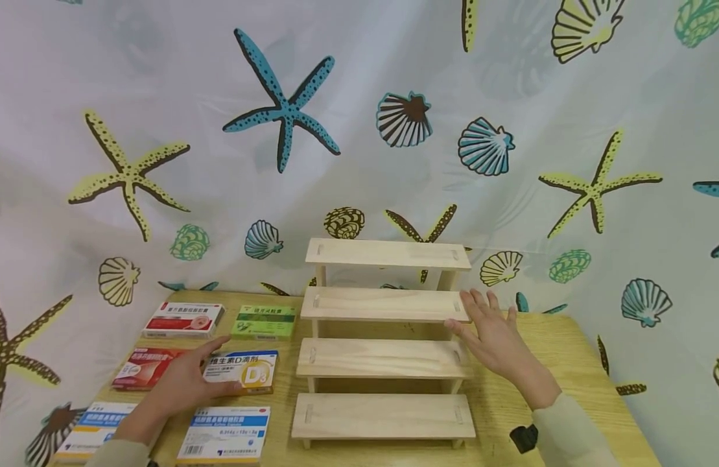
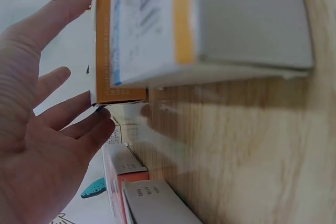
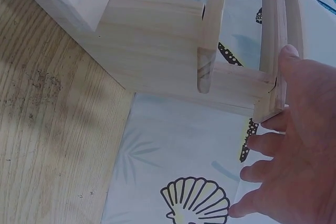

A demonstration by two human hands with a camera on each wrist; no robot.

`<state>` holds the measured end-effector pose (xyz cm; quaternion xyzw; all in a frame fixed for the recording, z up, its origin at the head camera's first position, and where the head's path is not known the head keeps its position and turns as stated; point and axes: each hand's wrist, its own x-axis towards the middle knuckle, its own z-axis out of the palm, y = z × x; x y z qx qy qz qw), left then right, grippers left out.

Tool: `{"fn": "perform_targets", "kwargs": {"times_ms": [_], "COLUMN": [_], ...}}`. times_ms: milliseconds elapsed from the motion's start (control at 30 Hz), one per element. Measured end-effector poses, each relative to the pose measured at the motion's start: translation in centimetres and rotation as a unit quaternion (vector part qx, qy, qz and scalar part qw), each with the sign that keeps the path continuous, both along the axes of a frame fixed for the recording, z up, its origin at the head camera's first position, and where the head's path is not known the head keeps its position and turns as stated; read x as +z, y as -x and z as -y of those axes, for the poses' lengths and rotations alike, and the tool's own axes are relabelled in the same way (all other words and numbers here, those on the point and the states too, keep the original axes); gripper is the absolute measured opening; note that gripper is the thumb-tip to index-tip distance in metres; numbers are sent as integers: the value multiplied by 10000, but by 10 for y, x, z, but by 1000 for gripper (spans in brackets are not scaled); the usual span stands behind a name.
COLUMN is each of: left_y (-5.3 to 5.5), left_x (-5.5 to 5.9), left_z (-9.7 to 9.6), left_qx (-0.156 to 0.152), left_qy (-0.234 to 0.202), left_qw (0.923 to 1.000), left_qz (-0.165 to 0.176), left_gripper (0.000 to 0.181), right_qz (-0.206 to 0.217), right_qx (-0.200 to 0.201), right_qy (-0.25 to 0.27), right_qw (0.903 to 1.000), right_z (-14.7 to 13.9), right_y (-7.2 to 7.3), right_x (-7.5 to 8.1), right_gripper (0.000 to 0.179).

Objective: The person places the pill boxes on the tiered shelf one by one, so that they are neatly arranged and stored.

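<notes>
Head view shows a person's left hand [image 1: 187,381] and right hand [image 1: 499,337] well apart, with a pale wooden stand of four flat steps [image 1: 382,357] between them. The left hand is spread over a white, blue and yellow cardboard box [image 1: 254,373], thumb by the near side and pointing finger by the far side, which looks like a good way to fit round something flat. That box lies on a yellow-brown wooden table [image 1: 569,363]. Past the left hand sit a white and red cardboard box [image 1: 184,320] and a bright green cardboard box [image 1: 264,322]. To its left is a shiny red cardboard box [image 1: 140,368], and nearer the person are two white and blue cardboard boxes [image 1: 225,431]. All lie flat, fronts up, maybe so they are easy to tell apart.

Left wrist view shows the thumb wide apart from the other fingers, with the orange edge of the box beside them. The hand seems not to have hold of it; I can't tell if the fingertips touch.

Right wrist view shows the right hand loosely open at the end of a step, thumb against the wood, fingers poking past. It isn't wrapped round; perhaps it just keeps the stand steady. A white cloth with sea shells [image 3: 168,129] hangs behind those fingers.
</notes>
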<state>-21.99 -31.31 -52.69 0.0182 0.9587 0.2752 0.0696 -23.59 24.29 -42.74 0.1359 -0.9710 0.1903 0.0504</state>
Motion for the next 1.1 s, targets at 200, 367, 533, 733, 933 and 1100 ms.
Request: {"fn": "perform_targets", "kwargs": {"times_ms": [200, 367, 533, 733, 933, 1100], "left_y": [-2, -2, 0, 0, -3, -3], "left_x": [-3, -2, -5, -2, 16, 37], "left_z": [0, 1, 2, 2, 2, -2], "left_qx": [-161, -320, -354, -214, -128, -139], "left_qy": [131, 128, 216, 278, 247, 319], "left_qw": [9998, 9994, 9991, 9993, 9984, 9968], "left_qz": [-5, -57, -116, -112, -498, -727], "left_gripper": [117, 115, 115, 115, 107, 109], "right_qz": [-8, -44, -45, -11, -40, -48], "right_qx": [-2, -8, 23, 44, 31, 56], "right_qy": [-33, -60, -75, -82, -91, -94], "right_qw": [10000, 10000, 10000, 10000, 9999, 9999], "right_z": [2, 2, 3, 3, 4, 5], "right_y": [-2, -1, -2, -2, -2, -2], "right_x": [1, 2, 3, 3, 3, 3], "right_gripper": [81, 80, 80, 81, 82, 81]}}
